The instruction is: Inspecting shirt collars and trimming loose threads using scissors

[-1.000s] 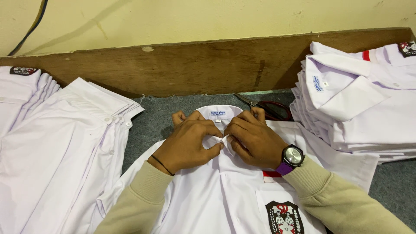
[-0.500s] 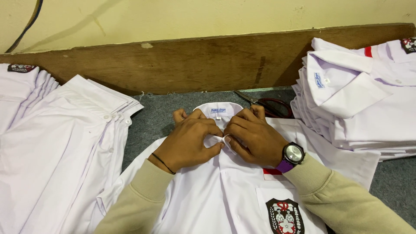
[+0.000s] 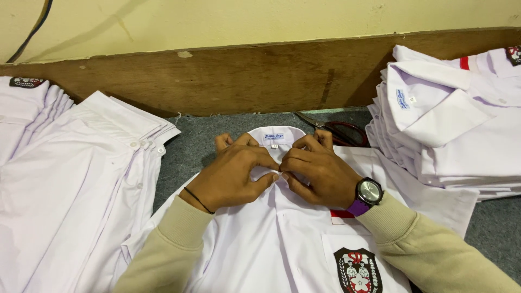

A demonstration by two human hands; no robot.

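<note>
**Both hands pinched at the collar of a white shirt**

The white shirt [image 3: 260, 249] lies flat, front up, on the grey table [image 3: 190, 146], directly below the camera. Its collar [image 3: 278, 137] points away from the person toward the wooden board [image 3: 244, 81] at the back, and its body runs back toward the person, so the long axis goes from far to near. A dark crest patch [image 3: 358, 270] sits on the chest pocket, with a small red strip [image 3: 342, 214] just above it.

The left hand [image 3: 233, 176] and right hand [image 3: 315, 172] meet at the front of the collar, both curled nearly closed, fingertips pinching the cloth where the two collar ends come together. Whether a button is between the fingers cannot be told; the fingers hide it. The right wrist wears a watch [image 3: 369, 192] with a purple strap, the left a thin dark band [image 3: 198, 199]; both arms are in beige sleeves.

The cloth looks thin, light and soft, likely to crease or slide under a loose grip. The collar and front placket look stiffer, so they seem the surest places to take hold.

Just behind the right hand lie scissors [image 3: 336, 129] with reddish handles. To the left is a stack of folded white shirts [image 3: 70, 179], to the right a taller pile [image 3: 450, 130], near the middle shirt.
</note>
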